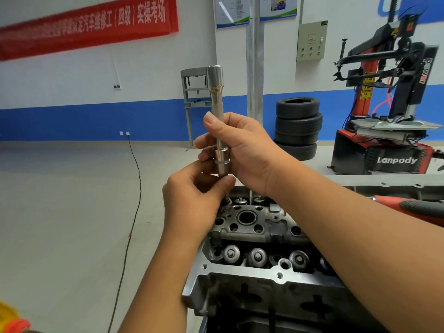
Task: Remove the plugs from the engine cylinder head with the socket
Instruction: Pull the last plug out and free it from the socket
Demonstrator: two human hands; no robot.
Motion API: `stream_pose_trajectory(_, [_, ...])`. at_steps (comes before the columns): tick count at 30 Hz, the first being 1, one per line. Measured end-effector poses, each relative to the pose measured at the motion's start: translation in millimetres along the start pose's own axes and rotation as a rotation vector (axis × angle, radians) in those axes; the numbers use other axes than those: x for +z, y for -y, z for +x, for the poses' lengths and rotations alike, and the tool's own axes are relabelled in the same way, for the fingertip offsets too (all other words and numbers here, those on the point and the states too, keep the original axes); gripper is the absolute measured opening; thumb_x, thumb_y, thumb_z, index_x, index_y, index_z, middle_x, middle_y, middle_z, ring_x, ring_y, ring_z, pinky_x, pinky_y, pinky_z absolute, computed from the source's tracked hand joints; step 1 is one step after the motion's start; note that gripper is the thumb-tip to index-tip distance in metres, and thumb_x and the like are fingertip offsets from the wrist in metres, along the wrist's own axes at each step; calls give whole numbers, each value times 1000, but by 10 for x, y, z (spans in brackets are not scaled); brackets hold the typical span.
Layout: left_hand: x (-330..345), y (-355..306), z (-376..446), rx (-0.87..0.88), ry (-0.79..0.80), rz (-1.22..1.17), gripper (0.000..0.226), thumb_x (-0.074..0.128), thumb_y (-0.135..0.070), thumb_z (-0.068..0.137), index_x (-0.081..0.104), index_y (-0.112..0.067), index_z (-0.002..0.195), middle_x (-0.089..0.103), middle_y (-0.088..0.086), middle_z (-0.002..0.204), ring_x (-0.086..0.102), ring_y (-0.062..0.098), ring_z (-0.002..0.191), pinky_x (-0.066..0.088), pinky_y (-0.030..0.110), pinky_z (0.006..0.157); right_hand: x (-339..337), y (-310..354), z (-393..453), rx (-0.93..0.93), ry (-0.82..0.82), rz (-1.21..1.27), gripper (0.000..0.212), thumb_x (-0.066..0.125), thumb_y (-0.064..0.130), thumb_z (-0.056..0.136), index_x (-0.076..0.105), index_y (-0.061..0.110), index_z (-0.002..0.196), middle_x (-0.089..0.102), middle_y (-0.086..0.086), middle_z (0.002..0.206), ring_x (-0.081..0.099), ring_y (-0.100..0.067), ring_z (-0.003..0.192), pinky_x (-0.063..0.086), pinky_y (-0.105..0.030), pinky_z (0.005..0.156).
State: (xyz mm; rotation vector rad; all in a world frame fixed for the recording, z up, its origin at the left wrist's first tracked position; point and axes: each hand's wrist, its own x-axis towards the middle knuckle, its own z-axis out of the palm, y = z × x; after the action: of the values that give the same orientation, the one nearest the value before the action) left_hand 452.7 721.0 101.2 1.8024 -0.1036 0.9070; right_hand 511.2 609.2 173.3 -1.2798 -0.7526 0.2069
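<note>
I hold a long chrome socket with its extension bar (217, 97) upright, above the far end of the grey aluminium cylinder head (242, 270). My right hand (242, 150) grips the bar at its middle, thumb pointing up. My left hand (194, 203) pinches the dark tip of a plug (223, 175) that sticks out of the socket's lower end. Most of the plug is hidden inside the socket and behind my fingers. The head shows an open round plug hole (246, 218) and a row of valve spring caps (258, 257).
A red-handled tool (408, 206) lies to the right, behind my right forearm. On the floor beyond stand a stack of tyres (298, 126), a tyre-changing machine (394, 111) and a grey press frame (192, 99). A black cable (134, 193) runs across the floor on the left.
</note>
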Motion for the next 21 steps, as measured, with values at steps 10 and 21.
stream_pose_trajectory(10, [-65,6,37,-46,64,-61,38,77,-3,91,72,-40,97,79,-14,83,75,4,79,54,9,67,25,9,-1,6,8,-58,23,67,36,100,64,13,99,76,-10,90,72,-26,81,62,-42,77])
stream_pose_trajectory(21, [-56,37,55,-47,49,-125,35,75,-1,91,74,-35,98,79,-9,83,75,7,78,55,15,69,5,9,11,11,-5,-113,31,58,42,104,68,13,98,76,-7,90,70,-22,79,59,-43,80])
